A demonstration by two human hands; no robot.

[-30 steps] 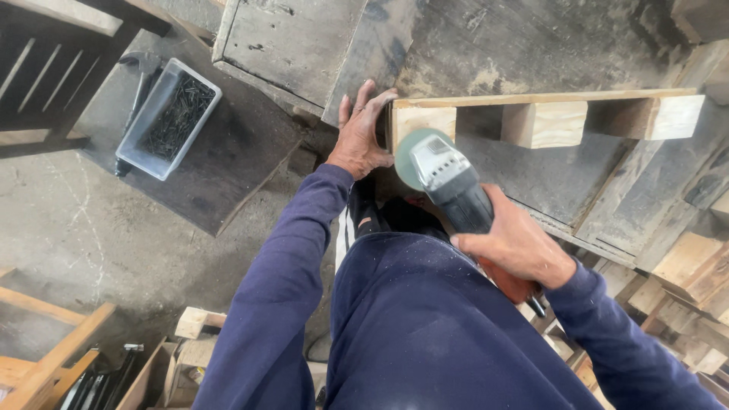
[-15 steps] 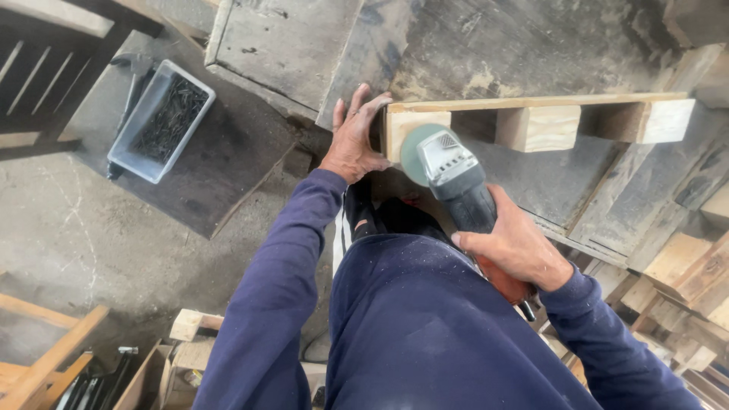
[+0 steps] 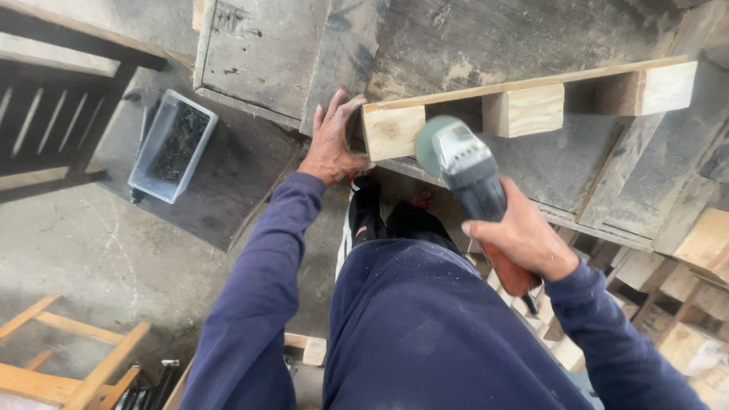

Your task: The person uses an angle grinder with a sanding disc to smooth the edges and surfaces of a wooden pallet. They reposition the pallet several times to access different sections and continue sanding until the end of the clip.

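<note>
Your right hand [image 3: 520, 237] wraps tight around the orange-handled grey angle grinder [image 3: 471, 178], its spinning green disc meeting the pale end block of the light wooden pallet frame [image 3: 524, 95] at upper centre. Your left hand [image 3: 332, 140] lies open, fingers spread, braced flat against the block's left end. Keep that palm clear of the disc and the pressure light. A grey plastic tub of dark screws [image 3: 173, 146] sits at upper left.
</note>
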